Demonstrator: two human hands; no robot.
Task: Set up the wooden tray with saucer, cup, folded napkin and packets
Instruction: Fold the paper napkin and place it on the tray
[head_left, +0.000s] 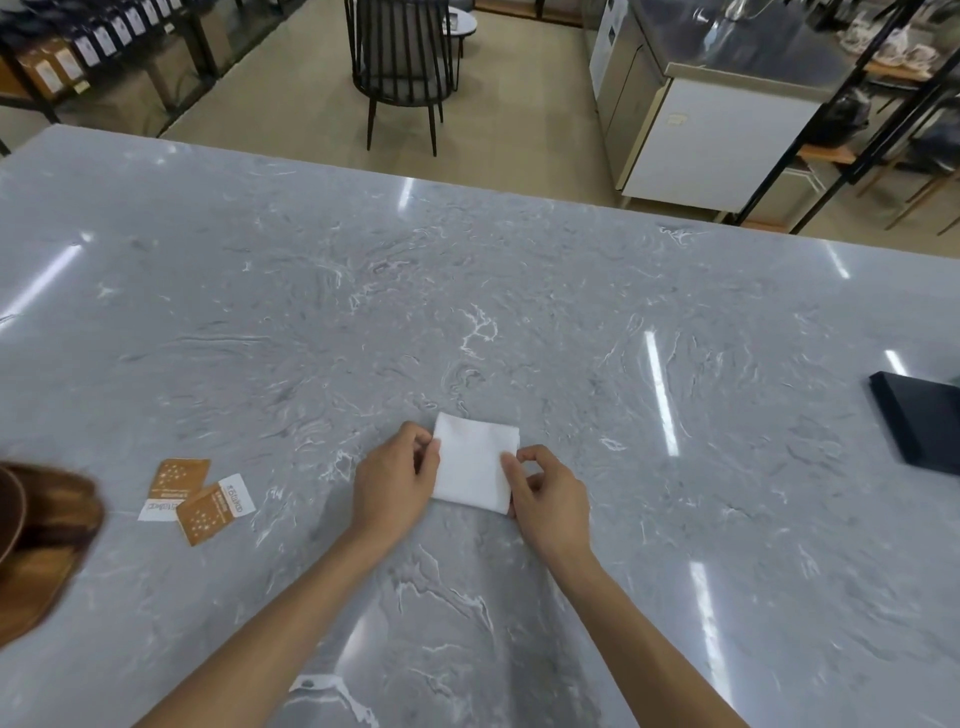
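A white folded napkin (472, 465) lies flat on the grey marble counter (467, 312), near its front middle. My left hand (395, 480) pinches the napkin's left edge between thumb and fingers. My right hand (545, 499) holds its right edge the same way. Two orange and white packets (195, 499) lie overlapping on the counter to the left of my hands. The wooden tray (47, 551) shows only partly at the left edge of the view, with a dark brown rounded rim (13, 512) on it. I cannot tell whether that rim is the saucer or the cup.
A black flat box (922, 426) lies at the counter's right edge. Beyond the far edge stand a black chair (402, 62), a steel and white cabinet (717, 119) and shelves with bags.
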